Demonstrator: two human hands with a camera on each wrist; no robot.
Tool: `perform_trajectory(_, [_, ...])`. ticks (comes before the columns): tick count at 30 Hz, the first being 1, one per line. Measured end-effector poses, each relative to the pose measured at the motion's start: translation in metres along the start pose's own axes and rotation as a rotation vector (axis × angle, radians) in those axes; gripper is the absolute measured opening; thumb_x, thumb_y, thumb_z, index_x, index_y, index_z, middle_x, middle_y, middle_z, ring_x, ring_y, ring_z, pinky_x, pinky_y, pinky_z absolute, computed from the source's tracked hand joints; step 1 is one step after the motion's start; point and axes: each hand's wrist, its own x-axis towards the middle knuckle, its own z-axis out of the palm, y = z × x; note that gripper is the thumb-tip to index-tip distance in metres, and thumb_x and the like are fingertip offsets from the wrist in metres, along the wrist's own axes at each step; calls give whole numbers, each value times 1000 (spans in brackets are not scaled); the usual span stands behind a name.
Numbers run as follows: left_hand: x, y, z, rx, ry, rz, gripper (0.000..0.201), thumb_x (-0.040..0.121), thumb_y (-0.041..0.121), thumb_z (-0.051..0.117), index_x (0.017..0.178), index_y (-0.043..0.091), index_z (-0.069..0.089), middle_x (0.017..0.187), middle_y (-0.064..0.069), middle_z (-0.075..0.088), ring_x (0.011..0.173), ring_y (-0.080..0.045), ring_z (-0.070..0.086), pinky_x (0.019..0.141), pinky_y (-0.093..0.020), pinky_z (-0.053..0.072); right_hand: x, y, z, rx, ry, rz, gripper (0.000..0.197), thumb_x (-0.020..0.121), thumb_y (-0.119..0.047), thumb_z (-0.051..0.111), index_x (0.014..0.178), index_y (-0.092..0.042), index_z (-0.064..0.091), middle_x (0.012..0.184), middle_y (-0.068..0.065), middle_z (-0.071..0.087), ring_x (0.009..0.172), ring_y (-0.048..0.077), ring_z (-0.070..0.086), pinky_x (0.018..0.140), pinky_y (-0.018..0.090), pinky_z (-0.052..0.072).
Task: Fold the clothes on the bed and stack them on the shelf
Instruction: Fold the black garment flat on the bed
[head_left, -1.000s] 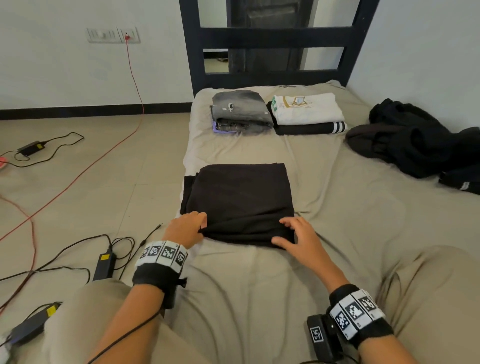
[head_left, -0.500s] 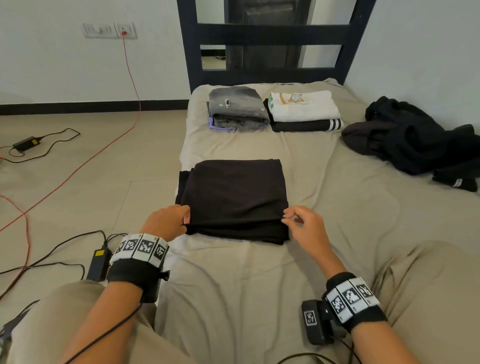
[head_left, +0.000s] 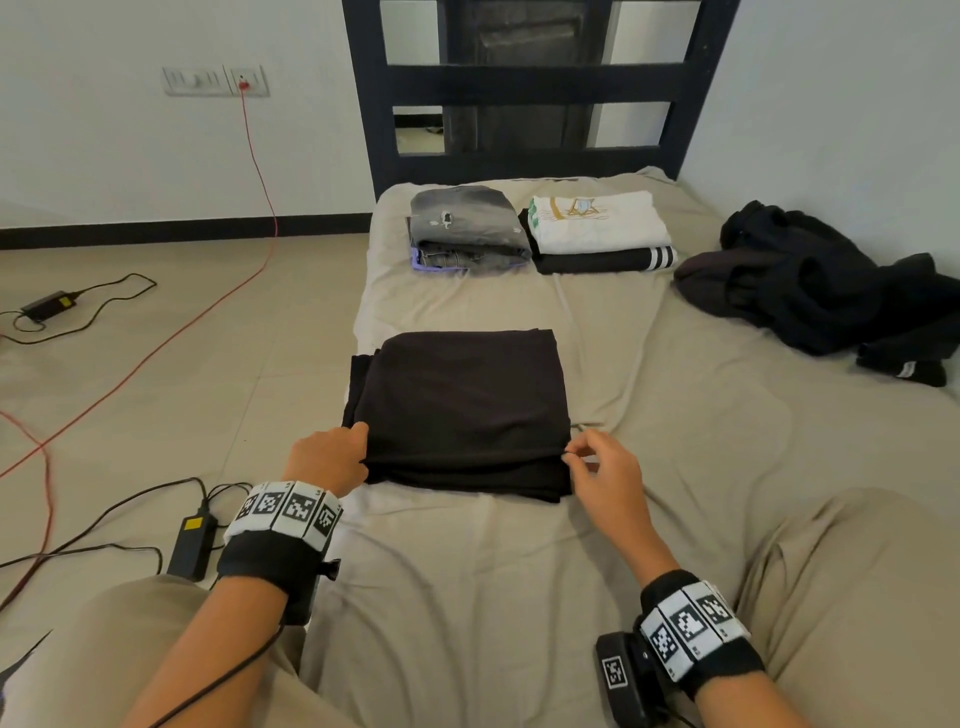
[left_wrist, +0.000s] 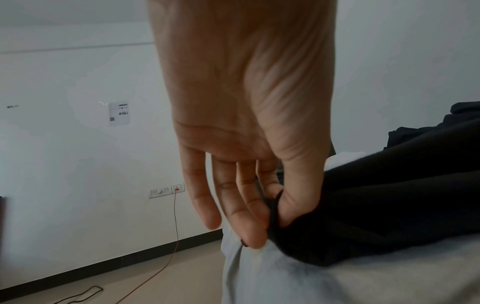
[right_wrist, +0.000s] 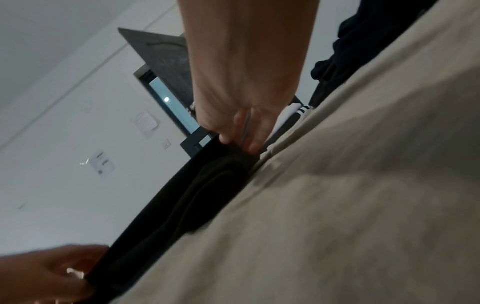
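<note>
A black garment (head_left: 462, 410), folded into a rectangle, lies on the beige bed sheet (head_left: 467, 571) in front of me. My left hand (head_left: 332, 457) grips its near left corner; the left wrist view shows the thumb and fingers (left_wrist: 270, 216) pinching the black cloth (left_wrist: 389, 205). At the near right corner my right hand (head_left: 592, 462) pinches the top layers between thumb and fingertips. In the right wrist view those fingers (right_wrist: 239, 142) sit on the edge of the dark folds (right_wrist: 207, 185).
Two folded stacks sit at the far end of the bed: a grey stack (head_left: 467, 228) and a white top on a black striped piece (head_left: 597, 223). A heap of dark unfolded clothes (head_left: 831, 291) lies at the right. Cables and a power adapter (head_left: 192, 540) are on the floor at left.
Both hands have slid from the garment's near edge out to its two near corners and now pinch the cloth there. The garment has stayed in place.
</note>
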Motion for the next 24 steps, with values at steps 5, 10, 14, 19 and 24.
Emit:
perform_trajectory(5, [-3,1,-4,-7,12,-55,12,92,25,49,97,18,40,89,1,59,75,-17,58,62,-24,41,3,-4,-7,151,-15,65,13,94,-9,58,88,-19,52,85,-3,63,84,8,62,68,14,46])
perform_trajectory(10, [-3,6,2,28,-15,-79,16,96,28,43,102,16,36,74,3,47,67,-15,51,61,-24,40,-2,-3,2,38,-138,29,23,79,-8,74,87,-21,56,81,-3,58,74,13,57,67,20,46])
perform_trajectory(14, [-3,6,2,107,-29,-47,20,96,26,46,112,16,43,85,2,52,74,-15,53,65,-24,41,-5,-7,-4,-98,40,31,18,76,-4,64,76,-15,51,70,-3,52,61,14,50,56,16,36])
perform_trajectory(19, [-3,9,-1,110,-31,-57,21,97,31,45,111,16,41,82,3,52,71,-15,53,65,-24,42,-8,-4,-5,-122,-44,-5,23,79,-19,72,68,-18,52,66,-6,55,61,11,53,57,22,42])
perform_trajectory(24, [-2,9,0,72,-22,-77,14,98,27,41,104,15,39,77,1,52,68,-16,54,62,-25,41,-10,-3,-1,-73,-127,-76,21,84,-22,73,105,-20,70,92,-11,56,72,4,57,69,13,47])
